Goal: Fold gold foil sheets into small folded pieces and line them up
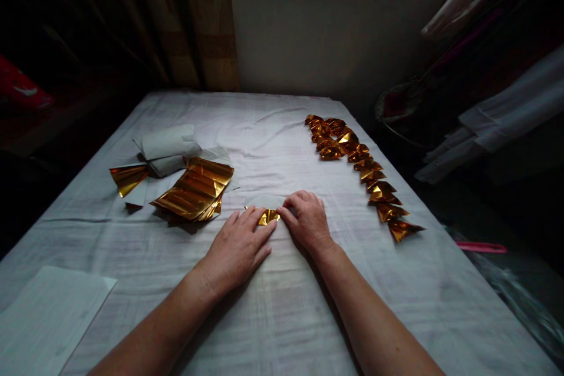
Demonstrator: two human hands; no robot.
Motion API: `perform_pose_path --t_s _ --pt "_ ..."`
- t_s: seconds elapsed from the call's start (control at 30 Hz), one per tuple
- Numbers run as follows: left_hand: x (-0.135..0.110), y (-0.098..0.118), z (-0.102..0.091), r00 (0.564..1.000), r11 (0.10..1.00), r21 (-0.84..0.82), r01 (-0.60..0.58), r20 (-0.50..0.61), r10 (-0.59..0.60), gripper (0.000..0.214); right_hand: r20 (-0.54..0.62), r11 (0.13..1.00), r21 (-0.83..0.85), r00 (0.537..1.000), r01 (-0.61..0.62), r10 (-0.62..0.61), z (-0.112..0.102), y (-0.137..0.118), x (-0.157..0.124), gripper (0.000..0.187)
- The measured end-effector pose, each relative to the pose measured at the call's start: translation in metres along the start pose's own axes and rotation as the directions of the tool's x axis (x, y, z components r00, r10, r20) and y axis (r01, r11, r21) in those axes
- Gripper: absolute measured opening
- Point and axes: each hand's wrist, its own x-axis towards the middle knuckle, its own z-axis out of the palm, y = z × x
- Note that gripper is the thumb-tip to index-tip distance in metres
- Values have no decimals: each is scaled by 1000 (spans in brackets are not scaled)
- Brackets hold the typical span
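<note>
A small gold foil paper [268, 217] with a pale backing lies partly folded on the cloth-covered table [282, 305], between my two hands. My left hand [240, 241] rests on its left part, fingers stretched out and lying flat. At the right end, my right hand [307, 218] has its fingers curled, with thumb and fingertips closed on the paper's edge. Part of the paper is hidden under my fingers. Beyond my left hand sits a stack of gold foil sheets [196, 188]. To the right runs a row of folded gold foil pieces [370, 173], overlapping one another.
Pale papers [170, 144] and a fanned gold sheet [129, 179] lie at the left. A white sheet [55, 317] is at the near left corner. Hanging clothes [506, 117] and a pink strip [481, 247] are past the right edge. A wall [304, 23] stands behind.
</note>
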Motion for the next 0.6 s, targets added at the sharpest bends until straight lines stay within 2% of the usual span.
perform_pose_path --t_s 0.3,0.43,0.6 --pt "2 1 -2 1000 1000 -15 -3 -9 3 44 -35 1000 -20 999 -6 5 1 -1 -1 11" --pt "2 0 -1 999 1000 -20 -14 -36 13 45 -35 1000 -14 999 4 -4 0 -5 -1 19" --pt "1 -1 0 999 1000 -10 -25 -39 24 45 -67 998 -42 997 -47 45 3 -8 -1 26"
